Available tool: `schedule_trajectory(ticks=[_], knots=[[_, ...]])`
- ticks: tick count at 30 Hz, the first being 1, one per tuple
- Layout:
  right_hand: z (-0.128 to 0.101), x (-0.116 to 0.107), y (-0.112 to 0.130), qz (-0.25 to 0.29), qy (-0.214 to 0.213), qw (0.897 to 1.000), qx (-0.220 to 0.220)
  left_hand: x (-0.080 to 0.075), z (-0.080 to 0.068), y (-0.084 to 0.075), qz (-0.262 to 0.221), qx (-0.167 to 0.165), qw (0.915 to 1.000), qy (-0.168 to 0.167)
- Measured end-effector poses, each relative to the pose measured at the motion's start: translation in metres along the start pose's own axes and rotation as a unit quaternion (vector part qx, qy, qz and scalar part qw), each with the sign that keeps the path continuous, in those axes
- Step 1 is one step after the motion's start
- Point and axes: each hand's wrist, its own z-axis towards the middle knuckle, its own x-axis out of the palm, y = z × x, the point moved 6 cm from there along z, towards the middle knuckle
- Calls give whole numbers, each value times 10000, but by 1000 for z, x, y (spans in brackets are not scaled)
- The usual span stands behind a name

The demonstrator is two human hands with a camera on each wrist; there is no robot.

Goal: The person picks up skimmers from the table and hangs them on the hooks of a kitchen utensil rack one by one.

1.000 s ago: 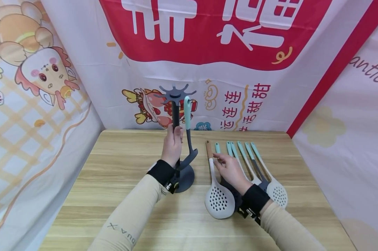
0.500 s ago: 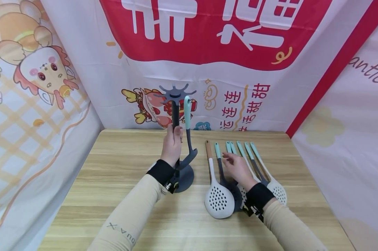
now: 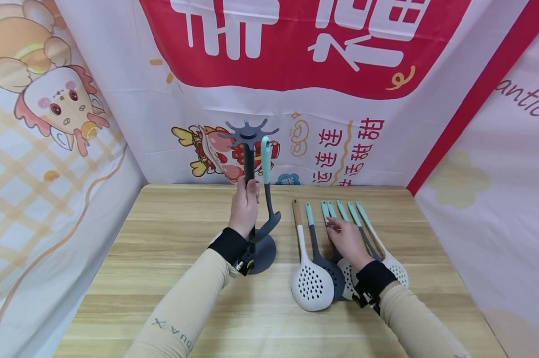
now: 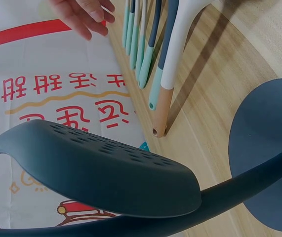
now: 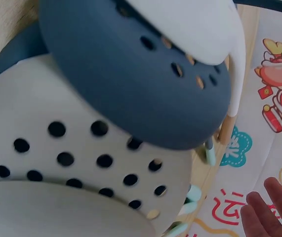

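Note:
My left hand [image 3: 244, 211] grips the black pole of a dark grey utensil stand [image 3: 249, 161], which has a round base and a hooked top ring. From the ring hangs a dark skimmer [image 4: 106, 170] with a mint handle [image 3: 267, 161], its perforated head beside the pole. My right hand [image 3: 348, 243] hovers over a row of utensils, fingers loosely bent and holding nothing. Leftmost in that row lies a white skimmer [image 3: 313, 288] with a wooden handle. Beside it is a dark skimmer [image 3: 315, 246] with a mint handle. A white perforated utensil [image 5: 81, 148] is partly covered by neighbouring heads.
Several more mint-handled utensils lie to the right, including a white perforated turner [image 3: 398, 271] at the far right end. They rest on a wood-grain table [image 3: 162, 298]. A printed white and red cloth [image 3: 287, 107] hangs behind the table's back edge.
My right hand has moved rightward along the row, from near the wooden handle to over the mint handles, uncovering the dark skimmer. The left hand keeps its grip on the pole.

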Motion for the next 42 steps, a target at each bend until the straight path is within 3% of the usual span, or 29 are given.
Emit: schedule_trajectory(ticks=[14, 24, 28, 37, 42], knots=[[0, -7, -39, -221, 276, 9945, 984, 3, 2, 2, 28, -75, 10000, 31], [-3, -17, -62, -801, 215, 9905, 1099, 3, 2, 5, 11, -128, 9999, 53], [-5, -19, -73, -847, 192, 9890, 1198, 2, 1, 4, -11, -94, 9999, 60], [-5, -26, -87, -897, -13, 9910, 989, 0, 1, 0, 37, -1, 10000, 33], [-8, -30, -97, -1169, -103, 9876, 1039, 0, 1, 0, 78, -6, 10000, 19]])
